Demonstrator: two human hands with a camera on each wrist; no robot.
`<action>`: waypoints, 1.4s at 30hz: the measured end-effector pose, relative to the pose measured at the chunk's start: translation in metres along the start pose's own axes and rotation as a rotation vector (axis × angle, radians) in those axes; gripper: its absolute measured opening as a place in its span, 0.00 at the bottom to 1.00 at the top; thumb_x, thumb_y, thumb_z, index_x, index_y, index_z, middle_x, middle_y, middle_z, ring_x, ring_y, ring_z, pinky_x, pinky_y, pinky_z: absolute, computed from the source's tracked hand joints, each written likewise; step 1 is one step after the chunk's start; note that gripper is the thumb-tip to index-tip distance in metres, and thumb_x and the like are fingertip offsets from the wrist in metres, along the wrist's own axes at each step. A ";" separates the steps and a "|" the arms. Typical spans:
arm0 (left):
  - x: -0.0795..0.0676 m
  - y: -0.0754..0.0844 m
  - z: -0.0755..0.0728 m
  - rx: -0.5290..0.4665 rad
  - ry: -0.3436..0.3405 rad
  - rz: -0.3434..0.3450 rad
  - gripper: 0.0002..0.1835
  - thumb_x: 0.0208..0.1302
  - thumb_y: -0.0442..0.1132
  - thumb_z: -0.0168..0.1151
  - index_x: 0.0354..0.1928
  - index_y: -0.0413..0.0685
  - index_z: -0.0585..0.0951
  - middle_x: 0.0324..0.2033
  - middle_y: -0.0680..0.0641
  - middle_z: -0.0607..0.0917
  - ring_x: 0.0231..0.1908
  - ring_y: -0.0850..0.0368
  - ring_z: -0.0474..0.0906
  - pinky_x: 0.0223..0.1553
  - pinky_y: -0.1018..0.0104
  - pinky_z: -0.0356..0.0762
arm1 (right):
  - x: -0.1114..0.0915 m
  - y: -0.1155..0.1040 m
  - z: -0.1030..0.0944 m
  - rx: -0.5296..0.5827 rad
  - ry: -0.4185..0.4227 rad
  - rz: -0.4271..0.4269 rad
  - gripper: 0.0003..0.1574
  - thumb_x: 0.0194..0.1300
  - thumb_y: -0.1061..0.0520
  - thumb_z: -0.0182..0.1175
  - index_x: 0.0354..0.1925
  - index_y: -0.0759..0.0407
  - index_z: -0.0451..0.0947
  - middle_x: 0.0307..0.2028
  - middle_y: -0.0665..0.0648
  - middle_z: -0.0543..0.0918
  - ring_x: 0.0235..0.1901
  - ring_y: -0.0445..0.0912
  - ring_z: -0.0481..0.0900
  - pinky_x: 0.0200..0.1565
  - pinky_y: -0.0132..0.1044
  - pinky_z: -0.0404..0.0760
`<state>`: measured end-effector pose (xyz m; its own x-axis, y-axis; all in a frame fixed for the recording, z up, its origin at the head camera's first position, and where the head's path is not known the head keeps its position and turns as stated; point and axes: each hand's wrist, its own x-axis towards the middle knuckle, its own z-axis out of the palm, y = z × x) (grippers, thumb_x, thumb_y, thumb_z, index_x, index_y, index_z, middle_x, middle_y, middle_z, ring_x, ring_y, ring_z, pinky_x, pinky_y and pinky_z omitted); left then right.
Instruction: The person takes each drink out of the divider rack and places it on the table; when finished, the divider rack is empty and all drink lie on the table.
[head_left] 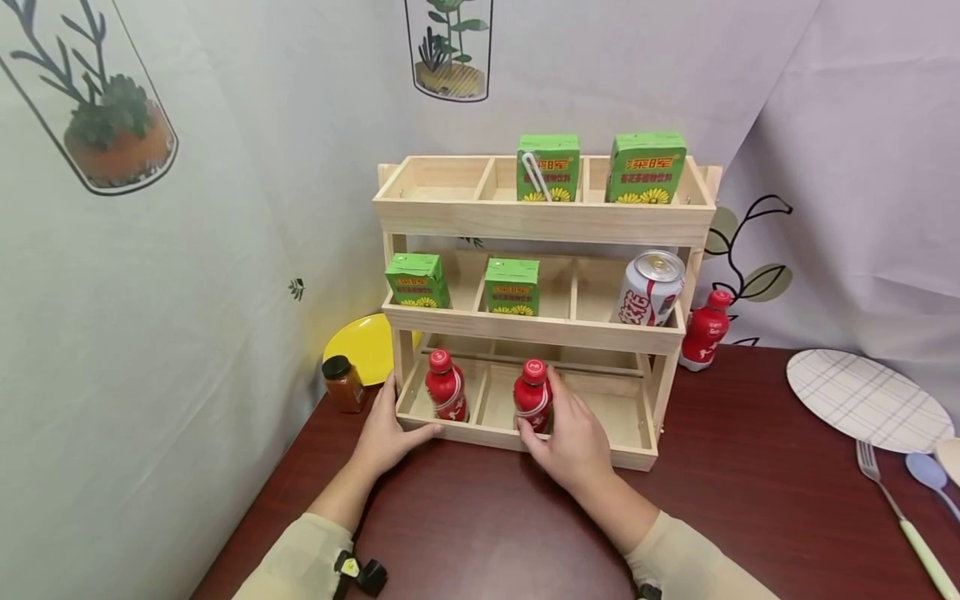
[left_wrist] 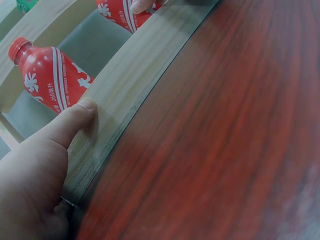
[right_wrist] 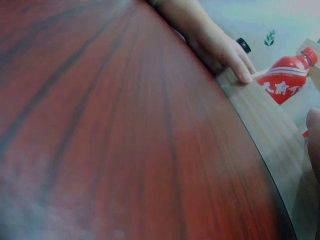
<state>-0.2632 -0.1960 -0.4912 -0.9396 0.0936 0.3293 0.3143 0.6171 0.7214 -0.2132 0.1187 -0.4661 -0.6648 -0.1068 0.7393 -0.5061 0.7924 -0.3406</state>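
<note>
A three-tier wooden rack [head_left: 525,218] stands on the table. My left hand [head_left: 385,437] grips its lower left corner, the thumb along the front board [left_wrist: 107,107] and the fingers round the side. In the bottom tier's middle compartment stands a red bottle [head_left: 533,396], held by my right hand [head_left: 576,435] between thumb and fingers. A second red bottle [head_left: 446,387] stands in the bottom left compartment, close to my left thumb. The right wrist view shows only a bit of my right hand [right_wrist: 313,142] at its edge.
Green drink boxes [head_left: 512,287] and a silver can [head_left: 651,287] fill parts of the upper tiers. Left of the rack are a brown jar [head_left: 343,385] and yellow plate [head_left: 365,346]. Rightward are another red bottle [head_left: 706,332], a checked placemat [head_left: 870,400] and a fork [head_left: 900,508].
</note>
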 end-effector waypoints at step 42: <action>0.000 -0.001 0.000 -0.013 -0.002 -0.014 0.68 0.34 0.66 0.78 0.76 0.63 0.47 0.64 0.44 0.65 0.62 0.48 0.64 0.61 0.43 0.62 | -0.010 0.003 -0.050 0.538 0.222 -0.111 0.51 0.50 0.74 0.66 0.68 0.79 0.52 0.54 0.71 0.70 0.55 0.47 0.73 0.57 0.30 0.69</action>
<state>-0.2631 -0.1965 -0.4919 -0.9442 0.0865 0.3179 0.3027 0.6084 0.7336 -0.1806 0.1526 -0.4457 -0.4907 0.0028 0.8713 -0.8119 0.3615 -0.4584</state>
